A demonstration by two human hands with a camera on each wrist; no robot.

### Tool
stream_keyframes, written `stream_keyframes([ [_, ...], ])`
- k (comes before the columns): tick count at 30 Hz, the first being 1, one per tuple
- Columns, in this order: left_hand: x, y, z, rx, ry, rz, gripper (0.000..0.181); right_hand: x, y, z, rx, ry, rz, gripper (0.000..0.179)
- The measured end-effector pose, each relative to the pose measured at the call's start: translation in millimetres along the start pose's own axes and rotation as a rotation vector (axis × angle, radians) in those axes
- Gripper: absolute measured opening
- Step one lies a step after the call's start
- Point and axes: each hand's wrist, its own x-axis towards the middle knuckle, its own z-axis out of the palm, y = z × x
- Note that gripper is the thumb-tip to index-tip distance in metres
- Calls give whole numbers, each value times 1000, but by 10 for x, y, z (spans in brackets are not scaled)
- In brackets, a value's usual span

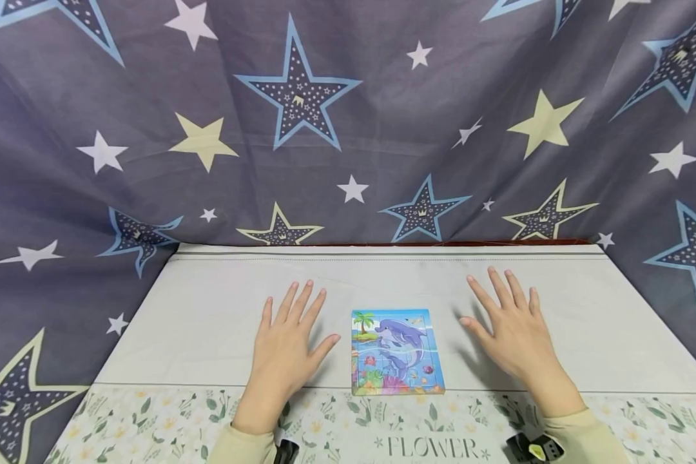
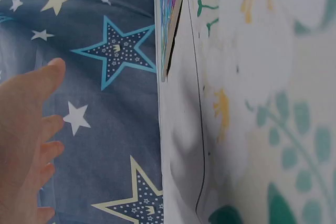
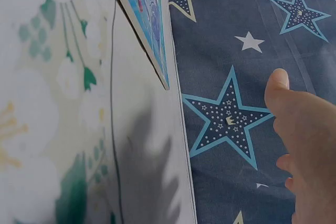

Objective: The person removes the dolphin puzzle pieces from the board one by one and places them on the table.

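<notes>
A square picture puzzle (image 1: 397, 351) with a dolphin, a palm tree and sea life lies flat on the table, between the two hands. Thin lines divide its picture into pieces. My left hand (image 1: 287, 348), fingers spread and palm down, is to the left of the puzzle and holds nothing. To the right, my right hand (image 1: 513, 335) is spread in the same way, its shadow falling on the cloth beside it. Each wrist view shows the puzzle's edge, in the left one (image 2: 172, 22) and in the right one (image 3: 144, 19), apart from the fingers.
A white tablecloth (image 1: 220, 309) covers the table, with a floral band (image 1: 162, 419) and the word FLOWER along the near side. Behind and at both sides hangs a dark curtain (image 1: 371, 116) printed with stars. Dark devices are strapped at both wrists.
</notes>
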Motion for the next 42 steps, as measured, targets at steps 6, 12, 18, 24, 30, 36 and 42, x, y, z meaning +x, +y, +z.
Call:
stream_keyframes([
  [6, 8, 14, -1, -24, 0, 44, 76, 30, -61, -4, 34, -22, -11, 68],
  [12, 0, 8, 26, -41, -26, 74, 75, 83, -153, 24, 56, -70, -41, 68],
  [18, 16, -10, 86, -51, -116, 105, 76, 148, -240, 93, 67, -120, -61, 70],
  [24, 42, 2, 121, -102, -146, 140, 76, 184, -327, 146, 77, -129, -81, 71],
  [30, 72, 9, 148, -140, -162, 167, 78, 216, -417, 179, 94, -146, -104, 71],
  [36, 107, 20, 171, -183, -247, 172, 85, 265, -525, 230, 100, -159, -138, 72],
  [42, 121, 35, 197, -225, -309, 190, 92, 324, -648, 251, 128, -174, -181, 73],
])
